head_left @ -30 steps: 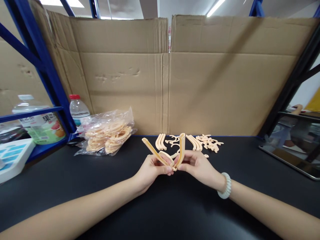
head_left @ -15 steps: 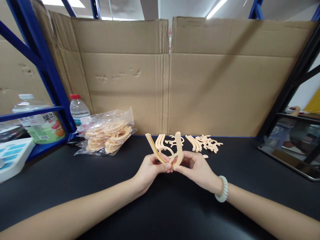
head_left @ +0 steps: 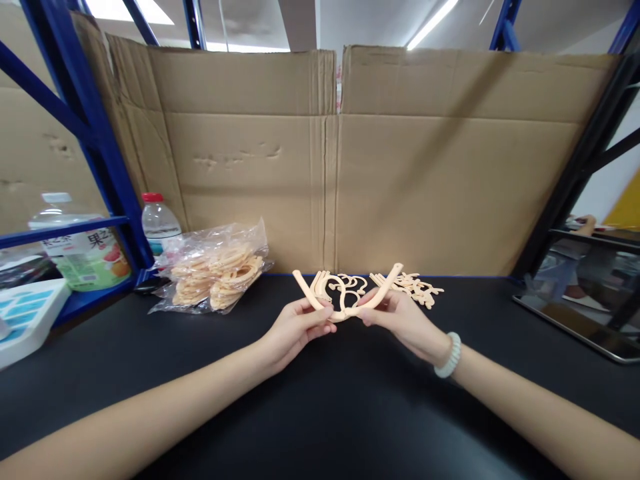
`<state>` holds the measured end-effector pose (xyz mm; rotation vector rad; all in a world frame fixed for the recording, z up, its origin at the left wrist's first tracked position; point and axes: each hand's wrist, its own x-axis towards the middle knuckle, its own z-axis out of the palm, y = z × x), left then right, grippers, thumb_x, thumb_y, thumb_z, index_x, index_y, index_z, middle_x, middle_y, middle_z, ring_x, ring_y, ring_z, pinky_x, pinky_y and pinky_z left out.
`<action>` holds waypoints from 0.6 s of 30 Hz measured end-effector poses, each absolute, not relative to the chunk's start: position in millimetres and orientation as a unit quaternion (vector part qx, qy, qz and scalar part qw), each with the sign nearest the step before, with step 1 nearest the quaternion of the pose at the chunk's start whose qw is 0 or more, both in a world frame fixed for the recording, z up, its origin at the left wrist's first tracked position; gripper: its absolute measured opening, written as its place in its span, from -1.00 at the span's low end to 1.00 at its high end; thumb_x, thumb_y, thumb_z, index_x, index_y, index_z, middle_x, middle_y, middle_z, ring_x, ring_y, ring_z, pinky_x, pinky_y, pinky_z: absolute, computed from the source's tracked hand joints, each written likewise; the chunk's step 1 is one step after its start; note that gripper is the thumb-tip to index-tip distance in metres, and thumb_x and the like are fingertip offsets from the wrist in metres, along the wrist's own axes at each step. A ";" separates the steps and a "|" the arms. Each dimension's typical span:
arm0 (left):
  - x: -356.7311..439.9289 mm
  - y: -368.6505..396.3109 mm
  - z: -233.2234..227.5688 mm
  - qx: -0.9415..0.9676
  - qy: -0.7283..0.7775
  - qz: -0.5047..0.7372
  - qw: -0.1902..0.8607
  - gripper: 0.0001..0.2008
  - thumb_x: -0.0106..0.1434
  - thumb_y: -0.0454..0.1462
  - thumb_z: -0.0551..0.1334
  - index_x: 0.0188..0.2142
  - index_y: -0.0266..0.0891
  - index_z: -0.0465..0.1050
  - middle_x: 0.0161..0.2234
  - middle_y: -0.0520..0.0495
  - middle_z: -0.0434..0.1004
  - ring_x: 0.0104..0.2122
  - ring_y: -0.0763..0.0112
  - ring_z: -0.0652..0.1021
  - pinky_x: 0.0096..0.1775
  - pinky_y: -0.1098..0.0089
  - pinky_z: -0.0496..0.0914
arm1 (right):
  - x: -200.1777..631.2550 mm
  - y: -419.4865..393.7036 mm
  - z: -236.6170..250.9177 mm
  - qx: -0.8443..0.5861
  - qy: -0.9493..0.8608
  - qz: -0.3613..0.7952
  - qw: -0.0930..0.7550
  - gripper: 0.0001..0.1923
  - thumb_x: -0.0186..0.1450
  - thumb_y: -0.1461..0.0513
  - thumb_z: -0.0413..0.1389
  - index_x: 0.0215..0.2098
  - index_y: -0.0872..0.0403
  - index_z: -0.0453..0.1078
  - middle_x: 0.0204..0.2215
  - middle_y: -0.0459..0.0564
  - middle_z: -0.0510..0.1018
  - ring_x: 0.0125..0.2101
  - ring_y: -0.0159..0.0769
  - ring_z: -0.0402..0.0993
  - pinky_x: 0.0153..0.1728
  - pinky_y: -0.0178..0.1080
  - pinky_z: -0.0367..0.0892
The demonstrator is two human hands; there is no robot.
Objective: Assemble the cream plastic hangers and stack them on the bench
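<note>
A black table (head_left: 320, 413) bears a clear bag (head_left: 250, 233); to the bag's right, a peach V-shaped piece (head_left: 351, 312) (arms spread upward) is pinched near its middle by the left hand (head_left: 297, 325) and the right hand (head_left: 404, 321), just apart; small loose pieces (head_left: 423, 291) lie behind.

Person, two arms. Left hand (head_left: 295, 327): bare, slim-fingered, thumb visible; nails too small to detail. Left forearm (head_left: 200, 393): bare along its visible length, slender, widening gradually from the wrist. Right hand (head_left: 400, 319): bare, likewise slim-fingered. Right forearm (head_left: 540, 413): bare, of matching slender build. Worn item, one: wristband (head_left: 449, 355), right wrist; very pale greenish white, ring-shaped, thick, surface ribbed in a coil-like pattern; material undetermined.
</note>
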<state>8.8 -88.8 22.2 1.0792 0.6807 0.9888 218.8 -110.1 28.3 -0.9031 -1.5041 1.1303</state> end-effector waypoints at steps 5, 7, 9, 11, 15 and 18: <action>-10.3 -61.2 30.7 0.479 0.323 0.466 0.670 -0.89 0.08 -0.41 0.38 -0.40 -0.35 0.48 -0.47 -0.03 0.54 -0.48 0.54 0.58 -0.40 0.65 0.49 | 249.5 -94.4 43.5 -0.354 -0.650 0.445 0.504 -0.72 0.03 0.13 0.35 -0.38 0.10 0.45 -0.48 -0.10 0.47 -0.50 -0.43 0.36 -0.44 -0.31 0.32; -20.0 -51.5 35.0 0.501 0.326 0.453 0.661 -0.89 0.09 -0.41 0.37 -0.40 -0.34 0.47 -0.46 -0.04 0.54 -0.46 0.54 0.58 -0.38 0.66 0.48 | 259.9 -90.1 47.1 -0.359 -0.660 0.448 0.485 -0.70 0.03 0.12 0.34 -0.37 0.10 0.44 -0.52 -0.11 0.47 -0.52 -0.43 0.37 -0.45 -0.31 0.33; -29.7 -44.1 39.1 0.514 0.326 0.445 0.657 -0.87 0.06 -0.41 0.39 -0.40 -0.34 0.47 -0.47 -0.02 0.54 -0.46 0.55 0.58 -0.36 0.66 0.49 | 269.9 -86.3 49.5 -0.377 -0.676 0.446 0.449 -0.69 0.02 0.11 0.35 -0.38 0.10 0.42 -0.52 -0.10 0.49 -0.50 -0.41 0.41 -0.43 -0.30 0.34; -38.6 -38.7 42.2 0.531 0.322 0.434 0.652 -0.84 0.02 -0.40 0.42 -0.42 -0.34 0.47 -0.48 0.01 0.52 -0.46 0.56 0.57 -0.35 0.66 0.48 | 280.4 -82.3 50.9 -0.406 -0.698 0.421 0.413 -0.69 0.01 0.11 0.35 -0.39 0.12 0.43 -0.48 -0.07 0.53 -0.46 -0.37 0.45 -0.41 -0.29 0.35; -52.3 -32.1 44.1 0.575 0.316 0.399 0.641 -0.80 -0.03 -0.37 0.46 -0.41 -0.34 0.49 -0.47 0.02 0.52 -0.43 0.54 0.56 -0.32 0.62 0.47 | 301.6 -74.1 52.1 -0.441 -0.740 0.365 0.354 -0.67 0.02 0.08 0.34 -0.42 0.13 0.41 -0.44 0.00 0.58 -0.40 -0.27 0.52 -0.34 -0.24 0.37; -57.0 -30.5 43.3 0.603 0.316 0.375 0.629 -0.80 -0.02 -0.36 0.45 -0.41 -0.34 0.49 -0.46 0.00 0.52 -0.42 0.51 0.56 -0.31 0.58 0.45 | 313.6 -69.6 51.9 -0.455 -0.754 0.346 0.324 -0.66 0.03 0.06 0.33 -0.43 0.11 0.37 -0.43 0.02 0.59 -0.39 -0.25 0.53 -0.38 -0.25 0.36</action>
